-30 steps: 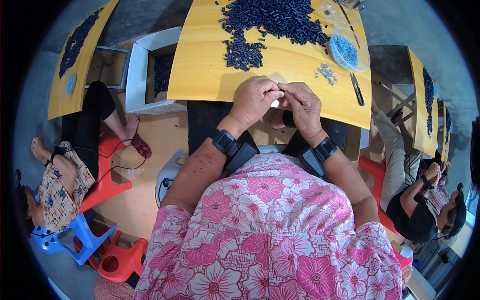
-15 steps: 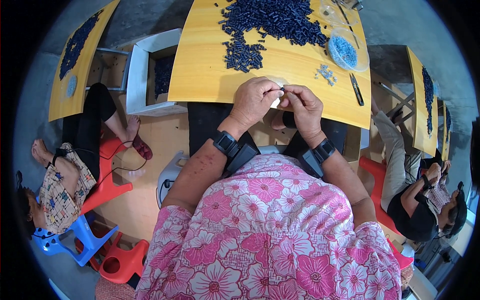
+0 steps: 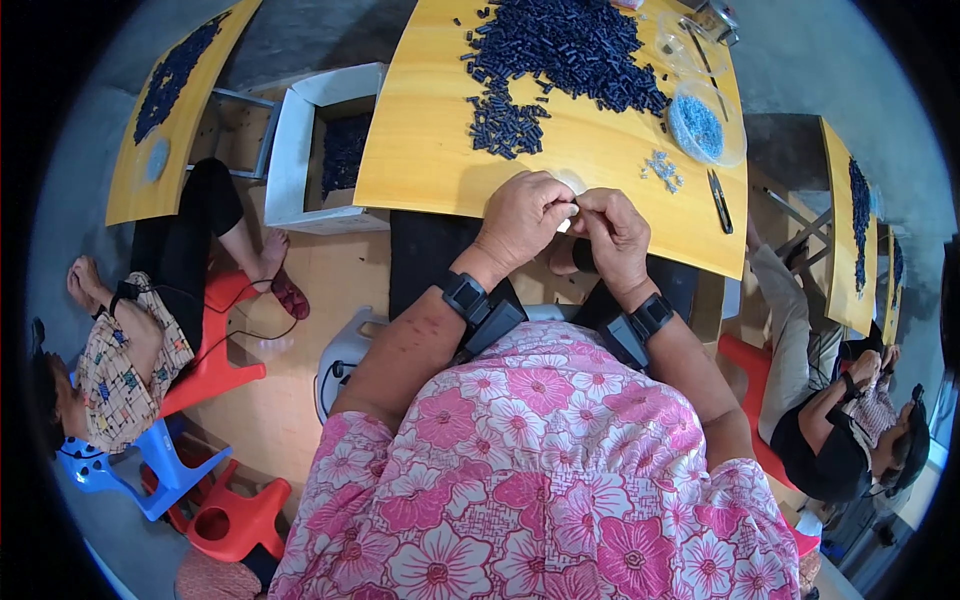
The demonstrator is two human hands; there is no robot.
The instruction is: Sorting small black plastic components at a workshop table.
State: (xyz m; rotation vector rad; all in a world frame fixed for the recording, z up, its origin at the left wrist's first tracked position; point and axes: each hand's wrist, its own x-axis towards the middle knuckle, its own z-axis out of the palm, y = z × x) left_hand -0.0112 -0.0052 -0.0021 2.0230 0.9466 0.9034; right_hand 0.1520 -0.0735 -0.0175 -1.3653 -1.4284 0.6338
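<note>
My left hand (image 3: 524, 218) and my right hand (image 3: 614, 235) meet at the table's near edge, thumbs and forefingers pinched together. Between the fingertips is a small dark piece, mostly covered by them; its exact shape cannot be made out. Farther off on the yellow table (image 3: 420, 150) lies a big heap of short dark-blue tubular pieces (image 3: 560, 50), with a smaller cluster (image 3: 505, 125) nearer me. To the right of my hands are a few loose clear-blue bits (image 3: 662, 170) and a round clear tub (image 3: 735, 145) holding many similar light-blue bits (image 3: 697, 125).
Small black-handled snips (image 3: 720, 203) lie near the right edge, a metal tin (image 3: 716, 20) at the far right. A white box (image 3: 292, 150) of dark pieces stands left of the table. People sit at other tables on the left (image 3: 130, 360) and right (image 3: 830, 430).
The view has shifted slightly, so the table sits a little farther right and lower. My fingers have closed in tighter, covering more of the dark piece that showed between them before.
</note>
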